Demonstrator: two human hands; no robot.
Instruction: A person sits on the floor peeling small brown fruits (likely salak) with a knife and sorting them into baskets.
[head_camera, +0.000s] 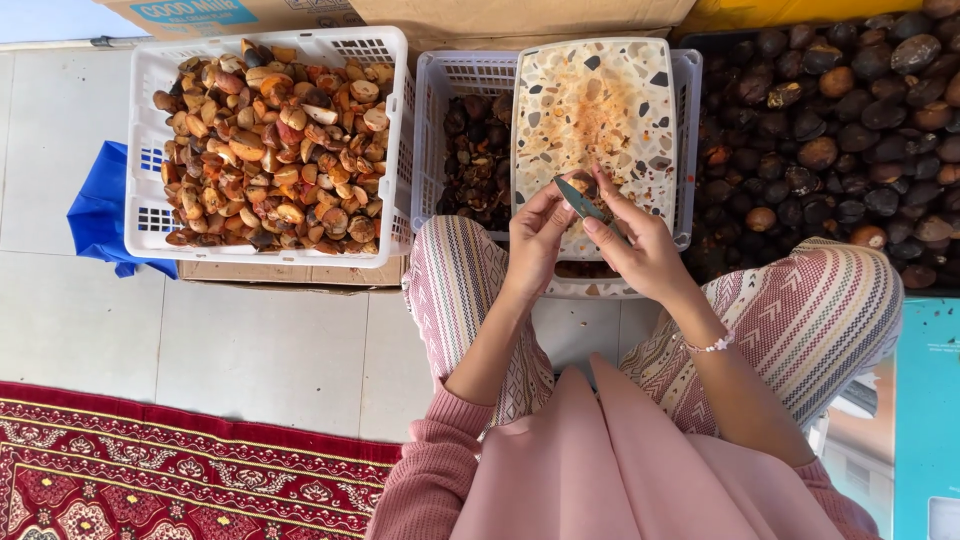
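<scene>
My left hand (537, 238) pinches a small brown nut (578, 184) over a speckled cutting board (600, 100). My right hand (640, 240) grips a small knife (580, 200) whose dark blade lies against the nut. Both hands meet just above the near end of the board, which rests on a white basket (432, 120) of dark husk pieces.
A white basket (392, 150) at the left is full of cut orange-brown nut pieces. A pile of whole dark nuts (830, 130) fills a tray at the right. Blue cloth (100, 215) lies left of the basket; a red patterned rug (150, 470) covers the near floor. Cardboard boxes (520, 15) stand behind.
</scene>
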